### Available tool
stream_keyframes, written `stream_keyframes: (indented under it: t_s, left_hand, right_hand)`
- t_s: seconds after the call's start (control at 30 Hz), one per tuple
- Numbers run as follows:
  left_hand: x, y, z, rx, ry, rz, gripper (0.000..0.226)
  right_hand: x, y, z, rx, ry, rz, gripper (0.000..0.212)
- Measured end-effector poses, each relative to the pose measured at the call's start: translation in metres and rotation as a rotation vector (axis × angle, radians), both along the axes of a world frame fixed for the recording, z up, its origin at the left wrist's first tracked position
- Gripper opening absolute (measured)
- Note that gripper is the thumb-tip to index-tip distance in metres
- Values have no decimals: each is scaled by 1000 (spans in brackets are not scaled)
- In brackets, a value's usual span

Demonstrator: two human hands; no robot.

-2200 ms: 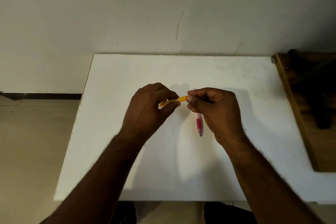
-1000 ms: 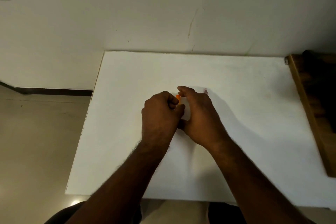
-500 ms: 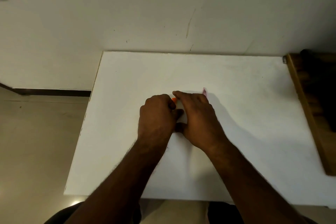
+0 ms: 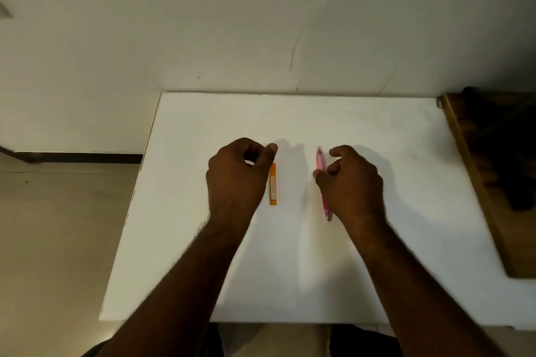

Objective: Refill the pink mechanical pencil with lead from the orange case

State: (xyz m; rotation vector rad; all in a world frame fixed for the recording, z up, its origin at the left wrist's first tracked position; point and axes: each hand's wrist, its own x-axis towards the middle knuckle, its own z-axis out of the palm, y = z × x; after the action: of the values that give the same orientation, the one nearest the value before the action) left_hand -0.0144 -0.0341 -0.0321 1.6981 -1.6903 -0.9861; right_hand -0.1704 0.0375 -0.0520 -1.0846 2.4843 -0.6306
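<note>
We take the white table [image 4: 290,269] as our landmark. Both task items lie flat near its middle, long axes parallel and running from the near edge toward the wall. Our right hand [image 4: 351,182] hovers over the pink mechanical pencil [image 4: 321,165], fingers loosely curled, gripping nothing; the pencil lies just left of that hand, partly under it. Our left hand [image 4: 236,180], thumb extended and fingers loosely curled, also holds nothing. The orange lead case [image 4: 273,185] lies just right of it. We judge that each hand is nearest its own item.
</note>
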Motion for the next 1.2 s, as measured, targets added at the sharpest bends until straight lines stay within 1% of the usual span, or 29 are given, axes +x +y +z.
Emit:
stream_keyframes:
  t_s: [0.1, 0.17, 0.23, 0.27, 0.33, 0.4, 0.5, 0.57, 0.63, 0.67, 0.73, 0.8, 0.83, 0.93, 1.07, 1.2]
  left_hand:
    - [1, -2, -1, 14, 90, 23, 30]
    - [3, -3, -2, 21, 139, 46, 32]
    - [3, -4, -1, 41, 187, 69, 34]
    - [3, -5, -1, 52, 211, 74, 34]
    - [3, -6, 2, 76, 272, 74, 33]
    - [2, -6, 6, 94, 342, 77, 31]
    - [1, -6, 11, 131, 436, 103, 30]
    - [0, -6, 12, 157, 492, 120, 30]
    - [-1, -6, 12, 179, 539, 137, 31]
    - [-1, -6, 12, 190, 558, 149, 31]
    - [-2, -5, 12, 223, 607, 169, 32]
    - [-4, -5, 13, 271, 665, 181, 33]
    - [-6, -5, 13, 294, 690, 179, 35]
    - [-11, -2, 17, 307, 737, 146, 38]
    - [-18, 4, 20, 250, 714, 108, 38]
    - [-22, 8, 24, 218, 739, 103, 42]
  right_hand:
    - [1, -1, -1, -27, -32, -61, 39]
    - [2, -2, 0, -74, -158, -124, 28]
    - [2, -3, 4, -175, -356, -191, 12]
    - [2, -3, 10, -249, -468, -227, 9]
    - [3, -3, 23, -408, -728, -332, 16]
    - [6, -1, 38, -568, -1025, -429, 13]
    - [9, 2, 54, -787, -1420, -490, 13]
    - [11, 1, 62, -902, -1594, -499, 14]
    - [12, 1, 66, -1028, -1721, -452, 16]
    - [12, 1, 66, -1087, -1774, -416, 19]
    - [12, 3, 64, -1162, -1851, -362, 36]
    - [10, 2, 62, -1182, -1890, -339, 53]
    - [8, 1, 62, -1187, -1900, -324, 57]
    - [0, -5, 64, -1200, -1925, -277, 58]
    - [-4, -9, 58, -1177, -1957, -252, 54]
    - [-7, -9, 53, -1156, -1936, -232, 51]
